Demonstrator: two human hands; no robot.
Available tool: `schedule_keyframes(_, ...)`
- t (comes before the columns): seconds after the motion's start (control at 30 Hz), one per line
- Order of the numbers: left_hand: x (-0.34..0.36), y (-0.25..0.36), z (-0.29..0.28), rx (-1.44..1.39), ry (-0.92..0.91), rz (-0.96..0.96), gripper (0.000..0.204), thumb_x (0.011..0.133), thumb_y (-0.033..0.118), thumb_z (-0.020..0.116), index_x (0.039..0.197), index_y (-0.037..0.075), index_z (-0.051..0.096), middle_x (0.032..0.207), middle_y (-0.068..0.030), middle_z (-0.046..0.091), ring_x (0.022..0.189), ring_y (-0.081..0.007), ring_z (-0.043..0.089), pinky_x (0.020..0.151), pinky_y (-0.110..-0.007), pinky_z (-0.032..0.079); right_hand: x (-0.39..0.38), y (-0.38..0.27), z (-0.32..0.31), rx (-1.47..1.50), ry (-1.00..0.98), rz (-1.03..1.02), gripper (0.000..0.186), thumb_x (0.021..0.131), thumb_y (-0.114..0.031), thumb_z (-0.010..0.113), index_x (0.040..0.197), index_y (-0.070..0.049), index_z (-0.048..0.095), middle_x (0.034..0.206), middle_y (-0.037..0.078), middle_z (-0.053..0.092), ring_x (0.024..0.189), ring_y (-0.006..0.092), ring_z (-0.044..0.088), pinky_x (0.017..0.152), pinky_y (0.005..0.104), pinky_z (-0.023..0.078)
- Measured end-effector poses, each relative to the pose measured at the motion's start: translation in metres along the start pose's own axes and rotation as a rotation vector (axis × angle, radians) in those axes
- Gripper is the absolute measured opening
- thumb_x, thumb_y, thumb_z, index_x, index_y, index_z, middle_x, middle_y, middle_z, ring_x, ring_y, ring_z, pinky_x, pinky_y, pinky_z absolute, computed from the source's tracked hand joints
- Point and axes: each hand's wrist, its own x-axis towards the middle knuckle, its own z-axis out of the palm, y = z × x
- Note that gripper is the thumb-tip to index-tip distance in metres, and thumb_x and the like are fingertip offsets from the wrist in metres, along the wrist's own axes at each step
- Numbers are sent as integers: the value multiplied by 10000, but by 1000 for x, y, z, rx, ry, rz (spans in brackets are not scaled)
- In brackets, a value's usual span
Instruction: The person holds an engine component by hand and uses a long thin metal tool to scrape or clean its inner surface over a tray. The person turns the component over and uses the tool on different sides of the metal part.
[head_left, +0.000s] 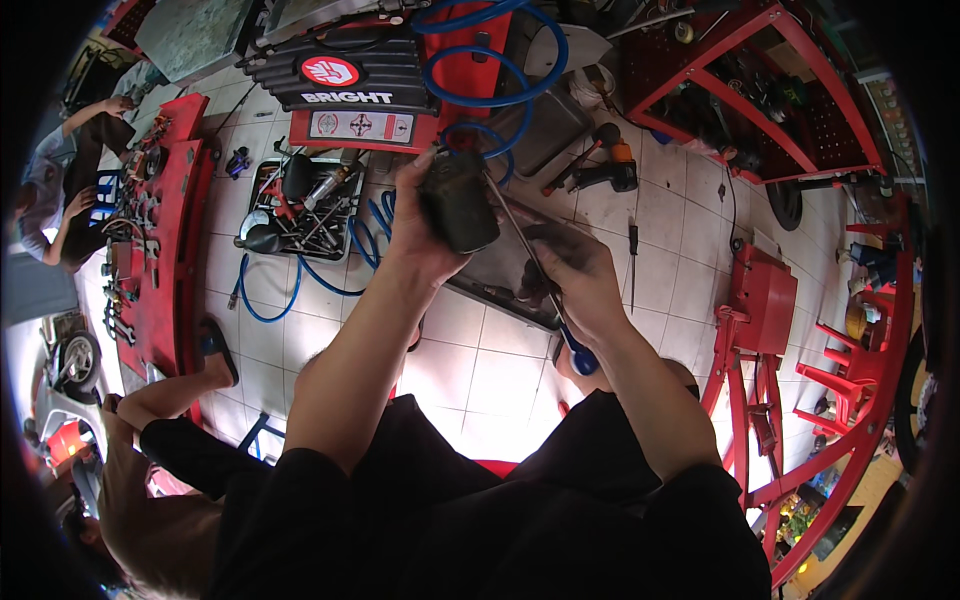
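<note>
My left hand (420, 225) grips a dark, greasy cylindrical metal part (460, 205) near the centre of the view. My right hand (580, 280) is closed around a long screwdriver with a blue handle (582, 355); its metal shaft reaches up to the right side of the dark part, and I cannot tell whether it touches. Below both hands a shallow grey metal tray (485, 300) lies on the tiled floor, partly hidden by them.
A tray of assorted tools (330, 235), coiled blue hose (270, 312) and an orange-black power tool (615, 175) lie ahead. Red racks (720, 85) and red stands (760, 290) are on the right. Two other people (150, 540) (50, 220) sit left by a red workbench (165, 260).
</note>
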Motion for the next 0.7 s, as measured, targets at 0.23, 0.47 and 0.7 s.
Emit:
schedule_keyframes(0.23,2,-12,0,27,5,-5,489,833,518,577,1042,80,633,979,-109,618,869,-255,566,731,-365,479,0,2,-1,-81,-6,-111,320,984,-231,568,1126,55,574,686,13,539,518,79,449,456,208,324)
schedule_keyframes(0.47,6,-7,-7,-56,-47,-15,478,827,516,594,1036,87,632,936,-102,624,840,-248,580,712,-370,493,2,-39,-28,181,-2,64,440,992,-446,471,938,-25,585,711,70,605,509,123,503,467,262,375)
schedule_keyframes(0.7,6,-2,-3,-114,-65,-15,492,820,521,604,1053,89,628,898,-105,642,801,-259,615,715,-389,512,38,36,-27,-143,204,498,657,915,-715,360,1171,-152,581,864,45,641,640,120,517,519,281,423)
